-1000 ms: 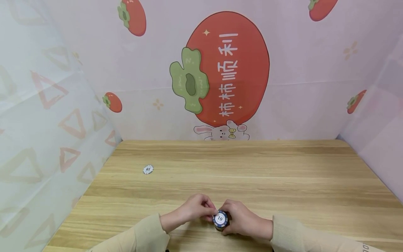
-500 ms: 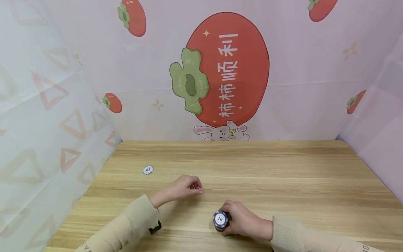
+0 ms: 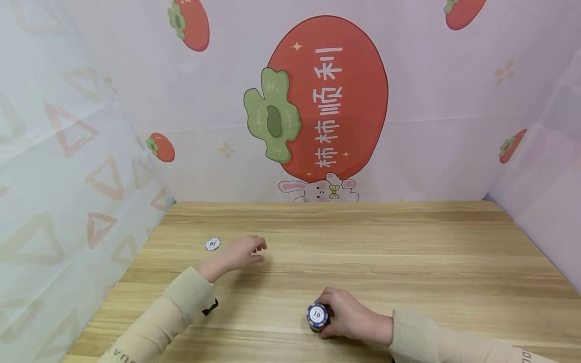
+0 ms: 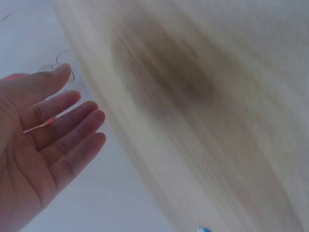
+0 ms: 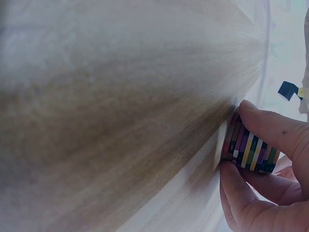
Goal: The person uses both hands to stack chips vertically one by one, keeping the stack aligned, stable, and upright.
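A stack of poker chips [image 3: 316, 315] stands on the wooden table near its front, a blue-edged chip marked 10 on top. My right hand [image 3: 349, 315] grips the stack from the right, thumb on one side and fingers on the other. In the right wrist view the stacked chips [image 5: 252, 147] show edges of several colours. My left hand [image 3: 240, 252] hovers above the table with nothing in it, its fingers [image 4: 72, 145] loosely extended in the left wrist view. Just left of that hand, a single chip [image 3: 213, 244] marked 10 lies flat.
The wooden table [image 3: 408, 252] meets a printed cloth backdrop [image 3: 431, 101] at its far edge. Side cloths [image 3: 81, 176] bound it left and right. A sliver of a blue-edged thing [image 4: 203, 229] shows at the bottom of the left wrist view.
My left hand has left the chip stack and moved away to the far left, close to the single chip, its fingers loosening. My right hand has stayed on the stack.
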The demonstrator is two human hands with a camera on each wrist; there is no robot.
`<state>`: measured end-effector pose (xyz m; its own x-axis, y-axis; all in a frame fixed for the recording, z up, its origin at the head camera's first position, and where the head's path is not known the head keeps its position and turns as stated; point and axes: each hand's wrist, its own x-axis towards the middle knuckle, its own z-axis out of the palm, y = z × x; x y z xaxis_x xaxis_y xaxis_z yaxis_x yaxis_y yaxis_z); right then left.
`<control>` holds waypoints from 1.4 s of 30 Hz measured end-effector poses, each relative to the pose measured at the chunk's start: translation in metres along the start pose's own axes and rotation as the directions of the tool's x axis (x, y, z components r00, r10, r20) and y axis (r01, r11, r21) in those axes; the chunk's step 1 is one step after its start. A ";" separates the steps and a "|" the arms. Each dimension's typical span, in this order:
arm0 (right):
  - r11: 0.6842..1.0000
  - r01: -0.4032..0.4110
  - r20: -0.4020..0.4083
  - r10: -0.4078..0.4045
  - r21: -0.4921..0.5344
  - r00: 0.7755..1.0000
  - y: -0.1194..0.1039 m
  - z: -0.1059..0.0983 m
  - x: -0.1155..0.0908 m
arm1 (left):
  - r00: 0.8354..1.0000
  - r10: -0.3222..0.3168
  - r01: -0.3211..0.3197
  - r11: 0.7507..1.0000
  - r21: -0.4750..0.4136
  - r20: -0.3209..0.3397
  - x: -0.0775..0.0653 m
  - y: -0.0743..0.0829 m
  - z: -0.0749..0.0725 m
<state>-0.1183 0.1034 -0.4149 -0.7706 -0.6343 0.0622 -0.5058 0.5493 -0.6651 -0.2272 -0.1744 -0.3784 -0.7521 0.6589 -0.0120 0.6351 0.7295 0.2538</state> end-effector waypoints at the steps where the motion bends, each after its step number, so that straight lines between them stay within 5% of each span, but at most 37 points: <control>1: 1.000 0.001 0.000 -0.001 -0.001 1.000 0.000 0.000 0.000 | 1.000 -0.005 0.006 1.000 0.008 -0.005 0.000 -0.004 -0.001; 19: 1.000 -0.002 0.001 0.002 0.009 1.000 0.000 -0.001 0.000 | 0.971 -0.231 0.229 0.973 -0.036 -0.055 -0.012 -0.067 -0.017; 26: 1.000 0.004 -0.006 -0.004 0.003 1.000 0.002 0.000 0.000 | 0.936 -0.353 0.351 0.934 -0.063 -0.015 -0.020 -0.081 -0.016; 42: 1.000 0.001 -0.004 -0.001 -0.004 1.000 0.003 0.001 -0.001 | 0.900 -0.435 0.435 0.900 -0.005 -0.013 -0.033 -0.098 -0.008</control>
<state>-0.1189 0.1047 -0.4176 -0.7716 -0.6326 0.0664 -0.5083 0.5505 -0.6623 -0.2659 -0.2685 -0.3954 -0.9557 0.2734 -0.1089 0.2436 0.9426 0.2286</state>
